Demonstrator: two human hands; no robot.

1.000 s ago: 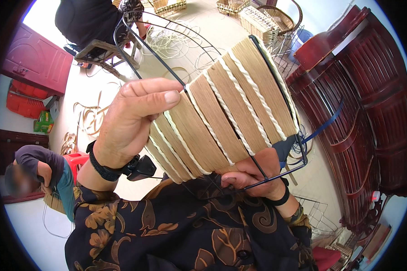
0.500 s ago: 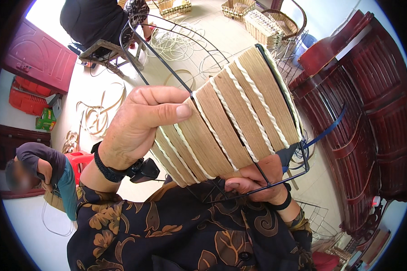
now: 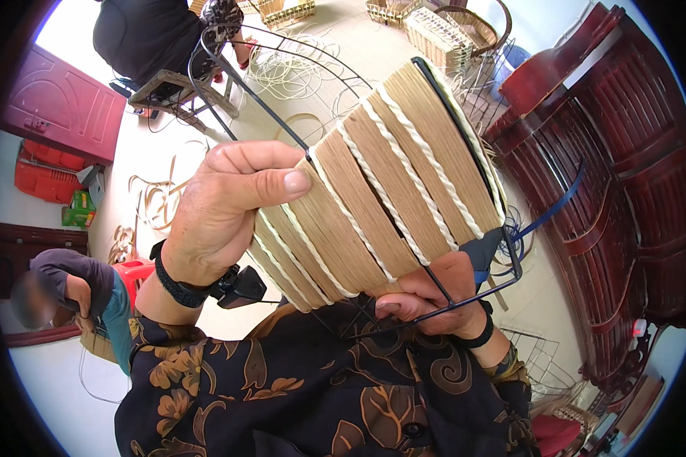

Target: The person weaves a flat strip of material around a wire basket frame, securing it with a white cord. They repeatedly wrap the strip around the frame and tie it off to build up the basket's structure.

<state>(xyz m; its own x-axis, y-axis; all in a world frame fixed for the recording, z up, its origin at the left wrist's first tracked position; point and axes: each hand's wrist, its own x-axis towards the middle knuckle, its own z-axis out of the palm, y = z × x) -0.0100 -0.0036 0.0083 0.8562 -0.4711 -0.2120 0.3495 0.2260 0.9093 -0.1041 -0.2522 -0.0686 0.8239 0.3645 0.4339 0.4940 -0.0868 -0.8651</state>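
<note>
A basket panel (image 3: 377, 190) of pale wood strips and white twisted cord, woven on a black wire frame, fills the middle of the view at a tilt. My left hand (image 3: 229, 198) grips its upper left edge, thumb on the strips and fingers round the edge by the wire. Beneath the lower right edge, my right hand (image 3: 434, 293) is closed at the frame, partly hidden by the weave. A dark piece (image 3: 476, 251) and a blue strap (image 3: 549, 206) sit beside it on the right.
Dark red wooden furniture (image 3: 587, 213) stands on the right. A person (image 3: 84, 293) bends at the left; another (image 3: 145, 38) is on a wooden stool (image 3: 160, 87). Woven baskets (image 3: 431, 42), loose cord (image 3: 293, 68) and strips (image 3: 168, 190) lie on the floor behind.
The basket and both hands dipped slightly half a second ago and now sit a little higher again. My grip looks the same.
</note>
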